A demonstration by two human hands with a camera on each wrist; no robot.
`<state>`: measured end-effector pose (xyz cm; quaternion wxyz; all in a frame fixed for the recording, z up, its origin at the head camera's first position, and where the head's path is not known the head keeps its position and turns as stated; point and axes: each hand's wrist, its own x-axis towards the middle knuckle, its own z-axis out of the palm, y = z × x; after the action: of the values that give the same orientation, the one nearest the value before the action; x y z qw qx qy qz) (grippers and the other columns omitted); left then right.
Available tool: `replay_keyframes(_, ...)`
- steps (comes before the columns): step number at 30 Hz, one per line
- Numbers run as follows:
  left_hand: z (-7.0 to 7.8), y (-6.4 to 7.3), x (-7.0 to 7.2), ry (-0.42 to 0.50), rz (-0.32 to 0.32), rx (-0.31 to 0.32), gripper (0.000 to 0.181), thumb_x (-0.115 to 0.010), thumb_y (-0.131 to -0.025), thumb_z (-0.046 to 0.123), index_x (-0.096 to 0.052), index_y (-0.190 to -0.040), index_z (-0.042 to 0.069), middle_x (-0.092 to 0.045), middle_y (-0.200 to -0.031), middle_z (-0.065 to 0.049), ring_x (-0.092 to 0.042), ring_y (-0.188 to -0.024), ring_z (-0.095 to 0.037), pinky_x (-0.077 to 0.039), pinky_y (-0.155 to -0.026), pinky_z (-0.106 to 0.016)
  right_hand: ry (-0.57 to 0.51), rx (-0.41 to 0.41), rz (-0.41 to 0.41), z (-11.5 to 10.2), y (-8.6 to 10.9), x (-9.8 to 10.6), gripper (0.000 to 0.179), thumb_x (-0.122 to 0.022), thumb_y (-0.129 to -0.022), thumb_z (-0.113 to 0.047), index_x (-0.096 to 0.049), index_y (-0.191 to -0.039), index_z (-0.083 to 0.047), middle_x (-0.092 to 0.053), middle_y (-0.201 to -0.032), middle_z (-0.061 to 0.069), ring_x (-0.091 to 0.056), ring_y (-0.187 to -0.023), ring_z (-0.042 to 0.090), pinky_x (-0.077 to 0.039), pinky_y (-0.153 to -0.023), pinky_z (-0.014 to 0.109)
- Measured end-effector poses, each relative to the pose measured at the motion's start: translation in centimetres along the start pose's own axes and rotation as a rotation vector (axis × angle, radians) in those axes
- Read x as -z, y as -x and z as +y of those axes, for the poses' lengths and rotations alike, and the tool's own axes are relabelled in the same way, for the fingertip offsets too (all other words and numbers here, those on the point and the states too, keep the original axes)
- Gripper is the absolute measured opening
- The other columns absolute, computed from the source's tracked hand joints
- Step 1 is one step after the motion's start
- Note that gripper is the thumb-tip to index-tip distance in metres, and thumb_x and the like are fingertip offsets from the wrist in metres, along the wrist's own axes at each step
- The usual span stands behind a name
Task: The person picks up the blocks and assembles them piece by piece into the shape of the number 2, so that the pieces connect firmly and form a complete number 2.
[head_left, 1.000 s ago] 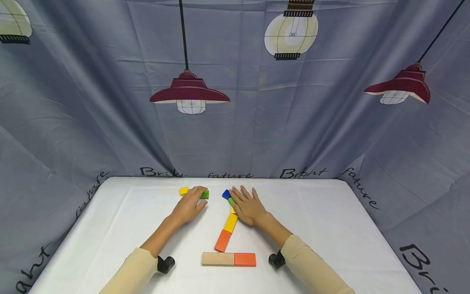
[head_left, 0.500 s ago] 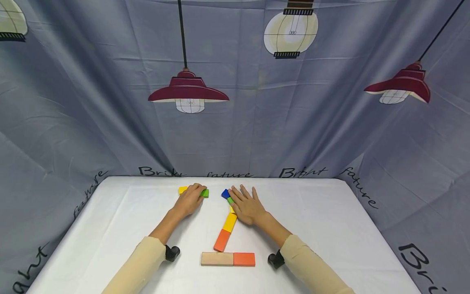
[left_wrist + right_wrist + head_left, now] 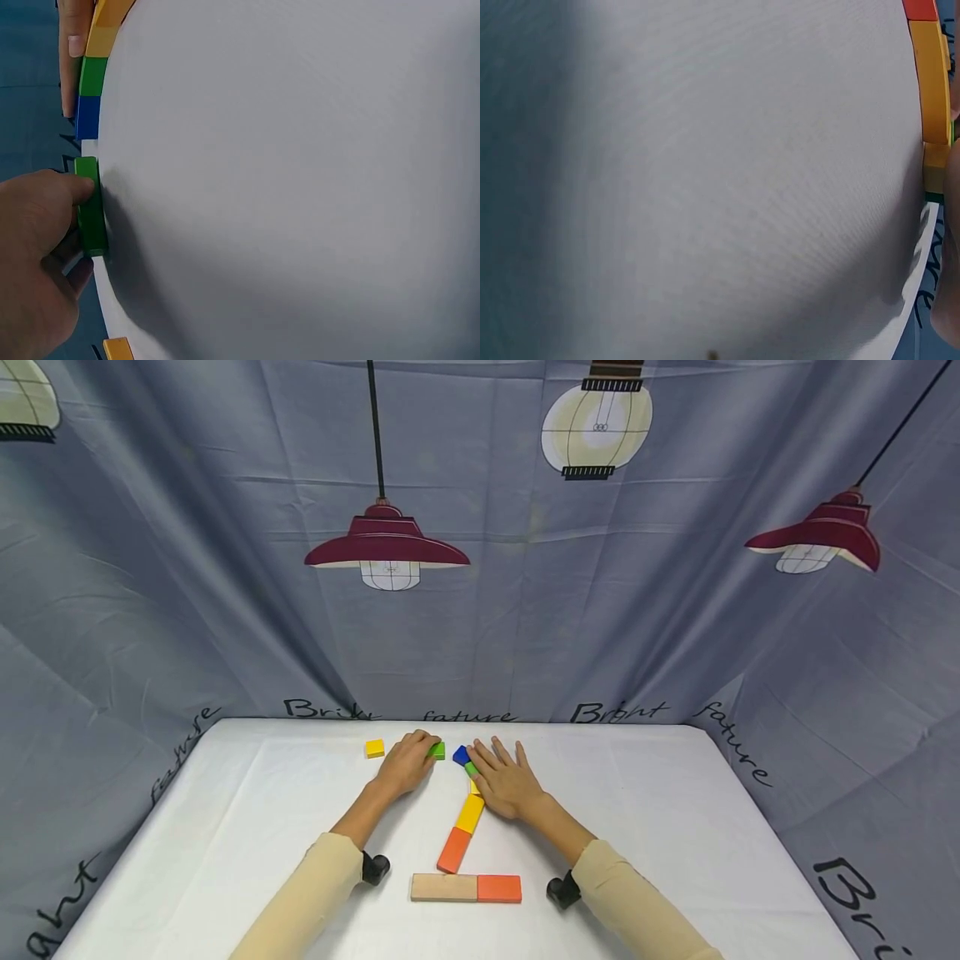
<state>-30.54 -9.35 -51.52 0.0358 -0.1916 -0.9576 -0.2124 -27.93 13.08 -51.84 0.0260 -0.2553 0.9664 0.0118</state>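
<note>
My left hand point(image 3: 407, 762) pinches a long green block point(image 3: 91, 217) between thumb and fingers, just left of a blue block point(image 3: 461, 755); a small gap separates the two blocks. With fingers straight and spread, my right hand point(image 3: 508, 783) rests along the right side of a curved row and partly covers it. From its far end, the row runs blue, small green block point(image 3: 471, 769), small yellow block point(image 3: 475, 788), longer yellow block point(image 3: 471, 814), then orange block point(image 3: 454, 850). In the right wrist view, only an edge of the right hand point(image 3: 949, 247) shows.
A small yellow block point(image 3: 374, 748) lies left of my left hand near the table's far edge. Closer to me, a plain wooden block point(image 3: 444, 887) and an orange-red block point(image 3: 498, 889) lie end to end. A patterned grey-blue curtain surrounds the white table point(image 3: 637, 827).
My left hand has closed on the long green block and moved it right, towards the blue block. The yellow block at the left is now uncovered. My right hand stays in place.
</note>
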Motion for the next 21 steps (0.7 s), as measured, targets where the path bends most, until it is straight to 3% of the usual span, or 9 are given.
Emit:
replay_keyframes(10,1.3,-0.8,-0.5,-0.046,-0.02,-0.019,0.034,-0.064,-0.099,0.011,-0.061,-0.132,0.003,-0.059,-0.123,-0.012,-0.056,-0.113,-0.029,-0.048,-0.095,-0.045,0.002,0.0,-0.011,0.1,-0.1,-0.1,0.056,-0.022,-0.109,-0.039,-0.021,-0.161,-0.019,-0.018,-0.165,0.004,-0.012,-0.151,0.028,-0.008,-0.119,0.055)
replay_keyframes(21,1.4,-0.7,-0.1,-0.039,-0.014,-0.023,0.04,-0.064,-0.098,0.011,-0.057,-0.137,0.002,-0.057,-0.13,-0.015,-0.053,-0.119,-0.031,-0.046,-0.099,-0.047,-0.005,-0.003,-0.019,0.1,-0.1,-0.1,0.055,-0.022,-0.109,-0.04,-0.02,-0.161,-0.02,-0.016,-0.165,0.002,-0.011,-0.151,0.028,-0.005,-0.119,0.057)
